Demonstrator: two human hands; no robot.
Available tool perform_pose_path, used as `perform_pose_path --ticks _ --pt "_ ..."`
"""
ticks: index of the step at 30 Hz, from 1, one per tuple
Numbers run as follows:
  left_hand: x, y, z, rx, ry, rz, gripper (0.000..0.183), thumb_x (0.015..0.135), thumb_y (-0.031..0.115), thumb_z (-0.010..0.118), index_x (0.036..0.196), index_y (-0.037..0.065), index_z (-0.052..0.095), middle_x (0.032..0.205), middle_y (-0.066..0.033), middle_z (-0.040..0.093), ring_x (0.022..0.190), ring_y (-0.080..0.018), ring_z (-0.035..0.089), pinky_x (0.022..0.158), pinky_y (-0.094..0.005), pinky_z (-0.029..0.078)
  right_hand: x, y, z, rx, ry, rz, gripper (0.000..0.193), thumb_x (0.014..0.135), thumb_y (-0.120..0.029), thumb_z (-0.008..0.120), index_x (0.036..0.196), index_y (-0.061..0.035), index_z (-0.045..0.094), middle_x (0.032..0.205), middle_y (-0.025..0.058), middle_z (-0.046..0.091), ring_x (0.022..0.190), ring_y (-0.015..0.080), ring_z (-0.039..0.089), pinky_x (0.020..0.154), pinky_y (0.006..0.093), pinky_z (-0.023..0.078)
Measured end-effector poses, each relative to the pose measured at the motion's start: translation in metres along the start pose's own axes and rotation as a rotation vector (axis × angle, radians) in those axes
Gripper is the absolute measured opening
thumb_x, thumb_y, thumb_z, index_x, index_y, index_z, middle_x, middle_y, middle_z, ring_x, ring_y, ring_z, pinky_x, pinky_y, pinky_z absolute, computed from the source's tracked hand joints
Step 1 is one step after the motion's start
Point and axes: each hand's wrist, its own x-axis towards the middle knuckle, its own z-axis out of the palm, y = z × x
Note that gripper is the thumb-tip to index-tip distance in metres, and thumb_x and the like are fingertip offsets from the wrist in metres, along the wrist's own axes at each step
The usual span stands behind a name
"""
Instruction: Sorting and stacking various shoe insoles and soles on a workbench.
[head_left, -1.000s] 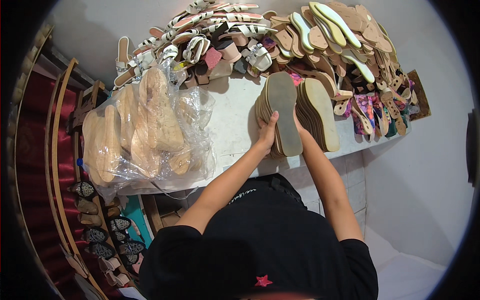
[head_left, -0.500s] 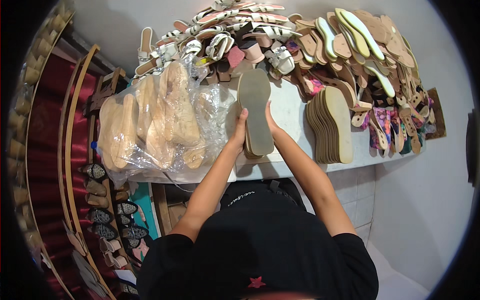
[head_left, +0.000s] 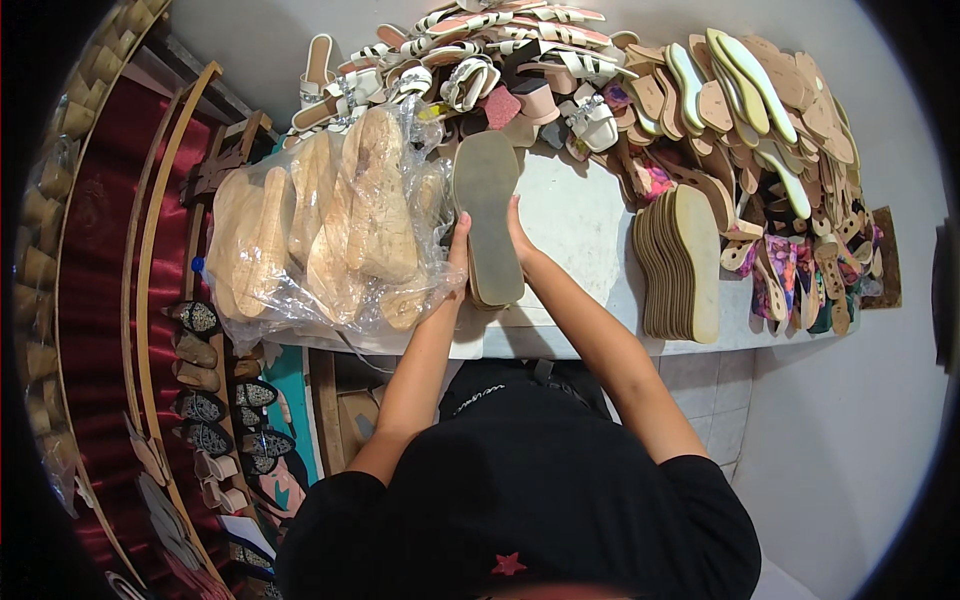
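Observation:
A stack of shoe soles point(head_left: 487, 215) with a flat grey-olive top one is between my hands, at the middle of the table's front. My left hand point(head_left: 461, 255) presses against its left side, thumb up along the edge. Along the right side lies my right hand point(head_left: 521, 235), also gripping the stack. Most of the fingers on both hands are hidden by the soles or the hands themselves. Just left of the stack is a clear plastic bag point(head_left: 435, 275) with wooden wedge-shaped shoe forms point(head_left: 375, 220) inside. Farther right stands a second stack of beige soles point(head_left: 680, 265).
White strapped sandals point(head_left: 470, 80) are heaped at the back. Tan insoles point(head_left: 750, 90) pile up at the back right, above flower-patterned pieces point(head_left: 775, 270). The white tabletop point(head_left: 575, 210) shows between the two stacks. Shelves of shoes point(head_left: 205, 405) stand at the left.
Both hands have carried the sole stack a little to the left, nearer the plastic bag. The whole view has shifted slightly.

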Motion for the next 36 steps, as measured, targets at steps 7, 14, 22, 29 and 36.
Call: perform_pose_path --ticks 7,14,22,29,36 --pt "-0.023 0.029 0.028 0.091 0.017 -0.005 0.062 0.085 0.044 0.050 0.129 0.002 0.037 0.129 -0.0124 0.041 0.118 -0.0240 0.038 0.100 -0.0328 0.029 0.021 0.013 -0.016 -0.009 -0.017 -0.083 0.086 0.080 -0.070 0.000 0.136 -0.0111 0.029 0.127 0.0147 0.043 0.114 0.0276 0.045 0.095 0.0378 0.039" --pt "-0.050 0.049 0.046 0.154 -0.007 -0.097 0.065 0.089 0.042 0.042 0.131 -0.005 0.029 0.132 -0.0180 0.036 0.121 -0.0252 0.036 0.102 -0.0316 0.025 0.011 0.008 -0.015 0.009 -0.022 -0.019 0.084 0.082 -0.068 0.001 0.135 -0.0104 0.030 0.125 0.0148 0.045 0.113 0.0276 0.046 0.093 0.0383 0.041" --pt "-0.098 0.038 0.042 0.215 -0.096 0.251 0.093 0.076 0.041 0.064 0.136 -0.005 0.010 0.134 -0.0197 0.029 0.121 -0.0251 0.034 0.102 -0.0334 0.026 -0.004 0.027 -0.014 0.046 -0.093 0.033 0.085 0.081 -0.068 0.002 0.136 -0.0066 0.025 0.127 0.0187 0.042 0.117 0.0287 0.043 0.097 0.0395 0.038" --pt "-0.106 0.006 0.018 0.665 -0.125 0.497 0.112 0.060 0.023 0.080 0.139 0.002 0.003 0.131 -0.0143 0.034 0.115 -0.0208 0.042 0.095 -0.0338 0.036 -0.030 0.034 -0.016 0.041 0.103 0.055 0.089 0.082 -0.067 0.001 0.132 0.0007 0.031 0.130 0.0156 0.041 0.118 0.0264 0.043 0.099 0.0382 0.034" --pt "-0.107 0.014 0.026 0.652 -0.092 0.397 0.100 0.063 0.020 0.076 0.137 -0.001 0.012 0.138 -0.0200 0.024 0.126 -0.0287 0.029 0.102 -0.0353 0.026 -0.061 0.010 0.017 -0.170 0.055 -0.221 0.076 0.088 -0.059 0.005 0.133 -0.0011 0.028 0.123 0.0184 0.044 0.115 0.0249 0.045 0.097 0.0340 0.037"
